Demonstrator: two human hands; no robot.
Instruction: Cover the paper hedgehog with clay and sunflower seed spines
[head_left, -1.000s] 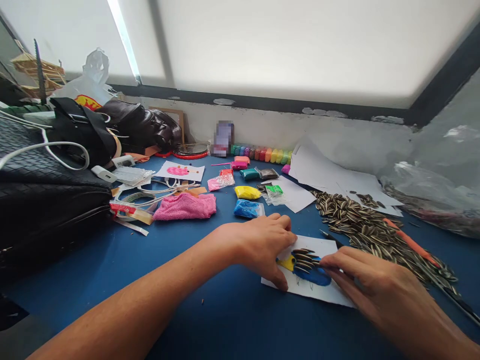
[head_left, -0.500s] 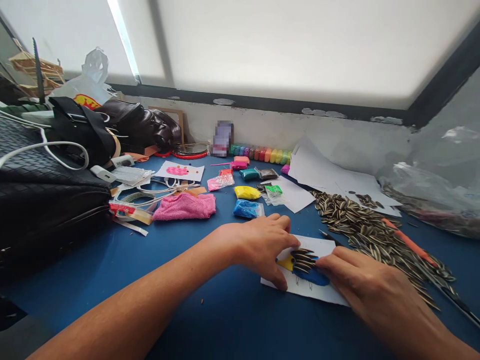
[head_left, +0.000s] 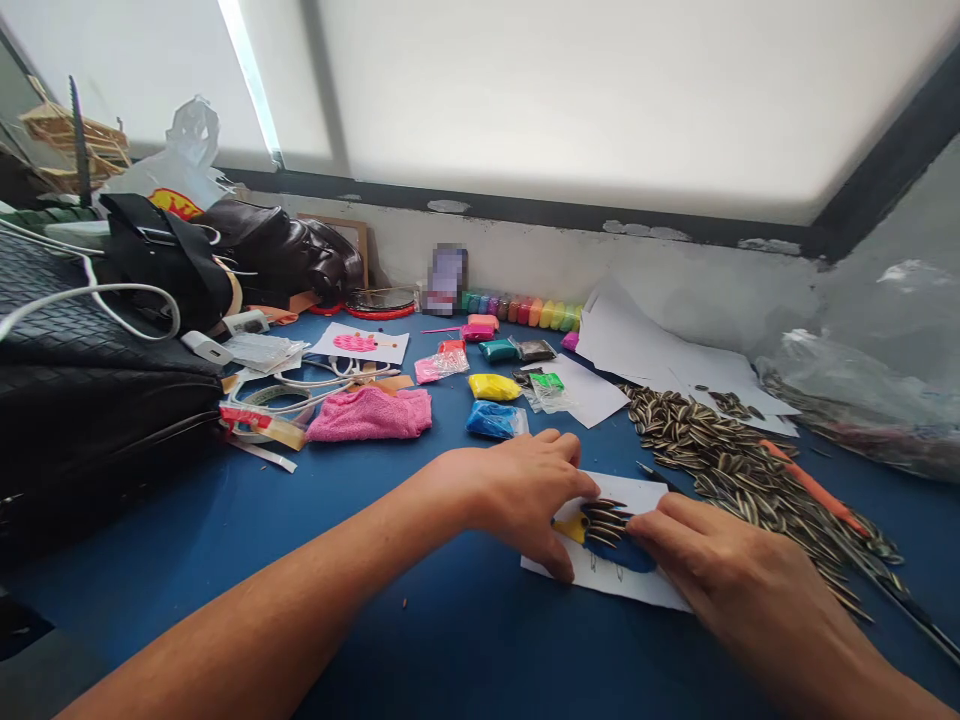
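Observation:
A white sheet of paper [head_left: 630, 590] lies on the blue table, bearing a flat clay figure with a yellow pointed part [head_left: 571, 527] and a blue body [head_left: 630, 556]. Striped sunflower seeds [head_left: 606, 522] stick out of the blue clay in rows. My left hand [head_left: 525, 490] rests at the paper's left edge, thumb and fingers spread, holding nothing. Pinched together at the right end of the rows, the fingers of my right hand [head_left: 712, 560] close on a sunflower seed, mostly hidden by the fingertips. A dark pen-like tool [head_left: 658, 477] lies partly behind that hand.
A heap of sunflower seeds [head_left: 697, 435] spreads at the right, with an orange-handled tool [head_left: 814, 487] on it. Packets of blue clay [head_left: 491, 419] and yellow clay [head_left: 493, 386] lie ahead. A pink cloth [head_left: 371, 413] and black bag [head_left: 97, 430] are left.
My right hand has shifted very slightly left over the blue clay, still pinched. My left hand stays in place on the paper.

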